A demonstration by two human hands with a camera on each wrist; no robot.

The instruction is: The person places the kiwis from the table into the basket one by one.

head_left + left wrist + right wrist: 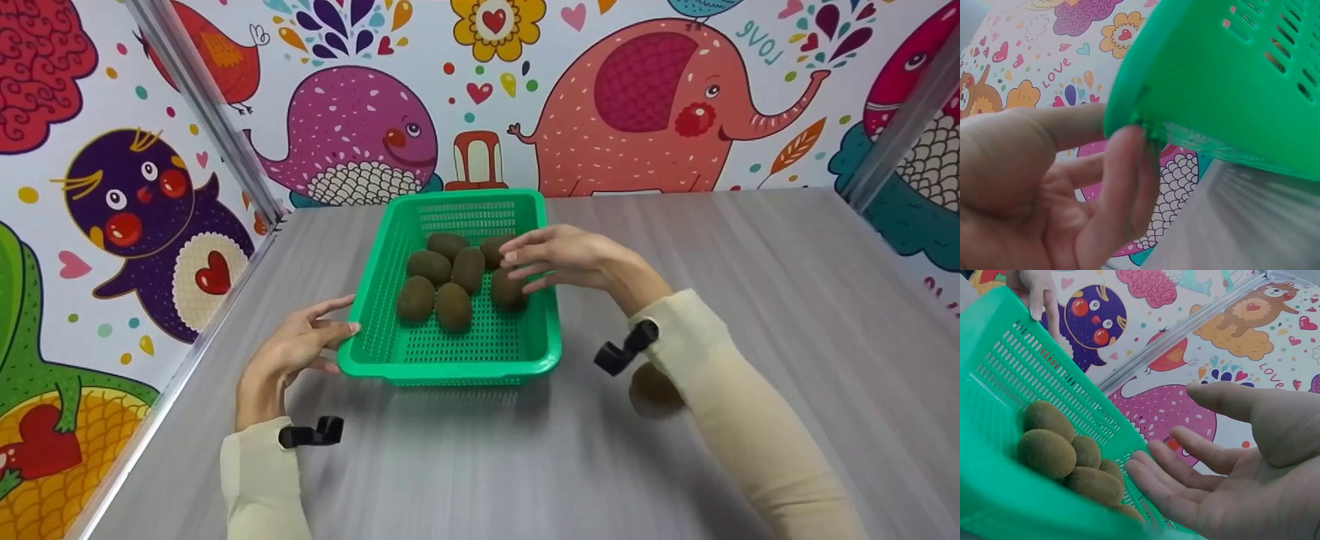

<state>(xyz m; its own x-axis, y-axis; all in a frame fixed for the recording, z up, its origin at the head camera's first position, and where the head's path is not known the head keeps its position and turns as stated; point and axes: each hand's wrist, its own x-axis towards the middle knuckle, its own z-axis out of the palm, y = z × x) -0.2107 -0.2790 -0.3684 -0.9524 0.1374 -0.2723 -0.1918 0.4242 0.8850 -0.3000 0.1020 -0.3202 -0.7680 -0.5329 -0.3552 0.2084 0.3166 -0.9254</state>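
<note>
A green plastic basket with slotted walls stands on the table, and several brown fuzzy kiwis lie inside it. At its near left corner my left hand holds the rim, seen close in the left wrist view with bent fingers against the basket edge. Over the right rim hovers my right hand, fingers extended and spread, palm bare in the right wrist view. Its fingertips partly cover kiwis at the basket's right side. Another kiwi lies on the table, partly hidden by my right forearm.
The grey wood-grain table extends around the basket. Behind it rises a wall panel with cartoon animals, and a similar panel stands on the left, joined by a metal post. Black wrist mounts sit on both sleeves.
</note>
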